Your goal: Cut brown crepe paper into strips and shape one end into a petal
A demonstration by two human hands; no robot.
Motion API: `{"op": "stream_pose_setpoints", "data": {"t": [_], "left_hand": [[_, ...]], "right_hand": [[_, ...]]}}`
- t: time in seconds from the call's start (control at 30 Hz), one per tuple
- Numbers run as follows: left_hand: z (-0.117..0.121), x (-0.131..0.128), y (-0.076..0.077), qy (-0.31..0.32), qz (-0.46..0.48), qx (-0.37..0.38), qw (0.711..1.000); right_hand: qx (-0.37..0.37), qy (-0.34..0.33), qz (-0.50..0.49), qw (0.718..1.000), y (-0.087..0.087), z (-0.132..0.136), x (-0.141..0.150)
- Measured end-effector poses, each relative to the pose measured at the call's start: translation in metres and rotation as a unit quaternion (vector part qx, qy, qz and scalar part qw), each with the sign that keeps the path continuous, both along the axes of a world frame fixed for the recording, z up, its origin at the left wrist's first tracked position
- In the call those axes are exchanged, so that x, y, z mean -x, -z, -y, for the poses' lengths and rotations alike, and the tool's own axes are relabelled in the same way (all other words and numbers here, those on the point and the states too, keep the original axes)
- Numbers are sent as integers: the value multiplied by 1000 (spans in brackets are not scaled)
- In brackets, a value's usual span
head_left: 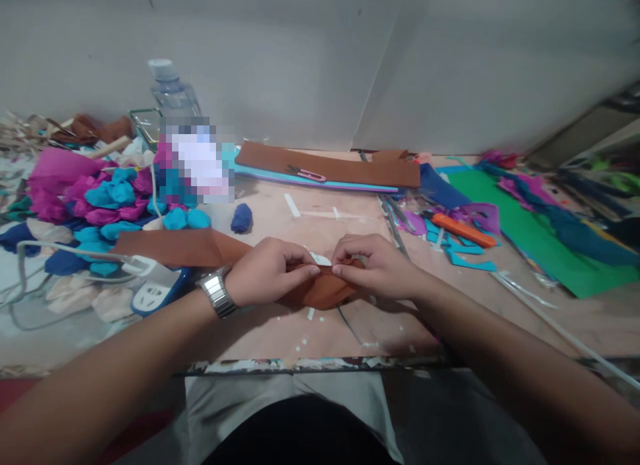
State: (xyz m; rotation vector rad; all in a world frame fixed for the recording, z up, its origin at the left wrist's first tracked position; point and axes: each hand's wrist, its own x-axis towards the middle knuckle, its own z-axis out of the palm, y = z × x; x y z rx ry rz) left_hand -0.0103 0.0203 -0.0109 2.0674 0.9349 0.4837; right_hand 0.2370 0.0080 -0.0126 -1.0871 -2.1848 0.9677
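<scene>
My left hand (pixel 273 268), with a metal watch at the wrist, pinches the near-middle of a brown strip (pixel 325 293) of paper or cloth; I cannot tell which. Close beside it, my right hand (pixel 373 265) pinches the same strip, thumb and fingers together. Between the two sets of fingertips the brown material runs level and bulges toward me. A small white piece (pixel 321 259) shows just behind the pinched edge. To the left, a long brown length (pixel 183 247) stretches out from under my left hand. The fingers partly hide the held edge.
Crumpled pink, blue and cream bundles (pixel 107 191) and a power strip (pixel 155 295) lie left. A clear bottle (pixel 173 95) stands behind. Stacked brown sheets (pixel 340 165) carry small pink snips (pixel 306 174). An orange utility knife (pixel 464 229), scraps and a green sheet (pixel 540 238) lie right.
</scene>
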Motion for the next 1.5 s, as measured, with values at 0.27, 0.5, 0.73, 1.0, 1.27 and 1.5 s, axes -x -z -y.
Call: {"op": "stream_pose_setpoints", "data": {"t": [0.27, 0.5, 0.73, 1.0, 1.27, 1.5], "left_hand": [[-3, 3, 1, -13, -16, 10, 1000], [-8, 5, 4, -36, -23, -1, 999], [-10, 8, 0, -55, -33, -5, 998], [-16, 10, -5, -98, -20, -15, 995], [-8, 10, -4, 38, -39, 53, 997], [-6, 6, 2, 77, -84, 67, 991]], "right_hand": [[31, -13, 3, 999, 3, -9, -6], [-10, -23, 25, 999, 2, -13, -11], [-33, -24, 28, 999, -1, -16, -15], [-32, -23, 17, 999, -1, -16, -16], [-14, -57, 19, 998, 8, -10, -9], [-25, -60, 36, 997, 8, -3, -1]]}}
